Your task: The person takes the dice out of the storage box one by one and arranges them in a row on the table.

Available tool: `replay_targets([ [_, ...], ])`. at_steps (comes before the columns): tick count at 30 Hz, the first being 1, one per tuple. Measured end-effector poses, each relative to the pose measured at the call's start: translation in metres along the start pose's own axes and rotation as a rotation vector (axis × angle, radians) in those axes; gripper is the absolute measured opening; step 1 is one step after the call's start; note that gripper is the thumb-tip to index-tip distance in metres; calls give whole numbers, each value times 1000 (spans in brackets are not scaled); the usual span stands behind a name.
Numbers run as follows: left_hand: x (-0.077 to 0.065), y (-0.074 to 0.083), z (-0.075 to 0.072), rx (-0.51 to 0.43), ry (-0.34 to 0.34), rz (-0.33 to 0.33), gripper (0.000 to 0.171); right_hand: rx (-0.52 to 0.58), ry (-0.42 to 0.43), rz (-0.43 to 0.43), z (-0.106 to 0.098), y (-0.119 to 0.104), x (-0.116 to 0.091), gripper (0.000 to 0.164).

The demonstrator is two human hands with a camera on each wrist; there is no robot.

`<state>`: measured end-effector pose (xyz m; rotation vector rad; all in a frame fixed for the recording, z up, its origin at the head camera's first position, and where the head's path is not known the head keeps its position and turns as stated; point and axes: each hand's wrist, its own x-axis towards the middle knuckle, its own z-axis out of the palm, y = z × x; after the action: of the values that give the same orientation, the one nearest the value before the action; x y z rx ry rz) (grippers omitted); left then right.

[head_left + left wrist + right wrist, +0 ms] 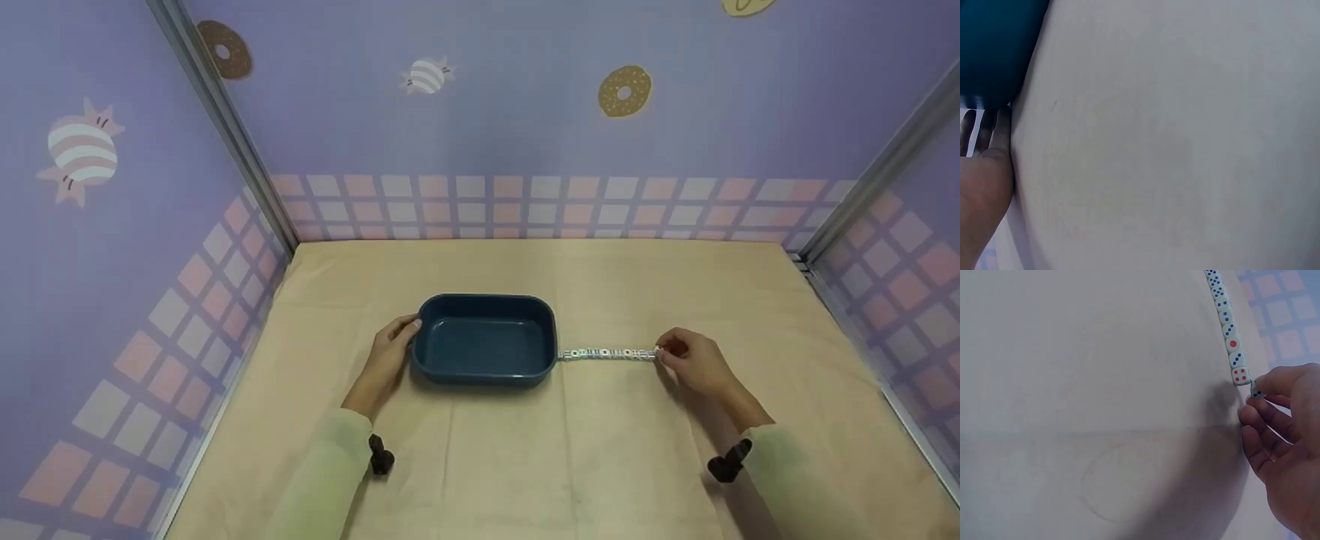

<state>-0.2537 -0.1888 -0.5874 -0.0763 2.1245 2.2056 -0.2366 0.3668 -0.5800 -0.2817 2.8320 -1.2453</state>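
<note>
A dark blue rectangular container (484, 375) stands on the cloth, its inside bare. My left hand (390, 352) touches its left end near the rim; in the left wrist view the fingers (1002, 129) extend straight against the outer wall. From the container's right side a straight row of white dice (604, 353) runs to the right. At that row's right end, my right hand (697, 362) pinches a die (1257, 392) between thumb and forefinger. This die is tilted and lies close beside the last die (1240, 376), which shows four red dots.
A beige cloth (510, 465) with fold lines covers the table. Purple patterned walls (510, 142) close off the back and both sides, with metal posts (232, 127) at the corners. Black wrist devices (381, 456) sit at both sleeves.
</note>
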Motion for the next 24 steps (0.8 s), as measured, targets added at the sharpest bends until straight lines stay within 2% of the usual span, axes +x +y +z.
replay_targets([
  [4,1,0,0,0,-4,-14,46,-5,12,6,-1,1,0,13],
  [10,2,-3,-1,25,25,-36,48,-68,12,-9,-1,1,0,13],
  [14,0,-2,0,47,34,-21,47,-93,1,-16,0,1,-1,15],
  [24,-1,1,2,52,34,5,44,-79,13,-38,1,-1,-4,15],
])
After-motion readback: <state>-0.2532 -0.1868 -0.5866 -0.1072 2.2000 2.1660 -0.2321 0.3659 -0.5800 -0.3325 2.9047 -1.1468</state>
